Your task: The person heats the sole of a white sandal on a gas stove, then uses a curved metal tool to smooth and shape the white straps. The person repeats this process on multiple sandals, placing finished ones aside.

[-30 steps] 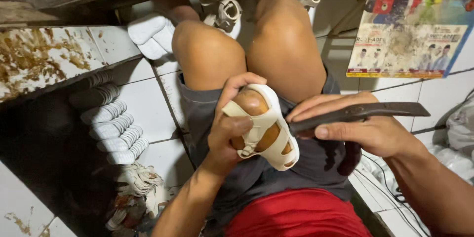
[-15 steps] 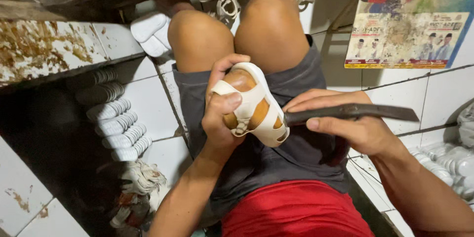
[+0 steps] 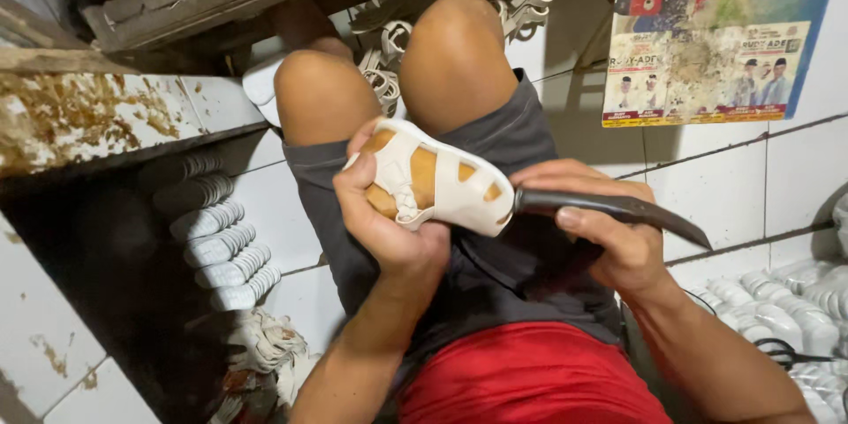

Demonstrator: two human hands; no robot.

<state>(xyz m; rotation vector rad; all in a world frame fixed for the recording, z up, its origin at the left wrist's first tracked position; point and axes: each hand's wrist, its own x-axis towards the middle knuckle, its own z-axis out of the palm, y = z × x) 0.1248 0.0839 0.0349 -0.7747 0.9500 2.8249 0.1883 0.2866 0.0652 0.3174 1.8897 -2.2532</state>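
Holding a small white strapped sandal upper on a tan last over the lap, the left hand wraps it fully. The right hand grips a dark tool closed-fisted, tip at the heel end. Judgement: steady last, short controlled strokes.

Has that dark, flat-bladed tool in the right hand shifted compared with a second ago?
Yes. The dark flat-bladed tool has slid leftward toward the cream strappy sandal; judged against the grey shorts beneath, its tip now touches the sandal's end.

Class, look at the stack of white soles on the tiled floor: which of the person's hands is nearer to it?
Left. The left hand holds the sandal just right of the stack of soles; the right hand is farther right.
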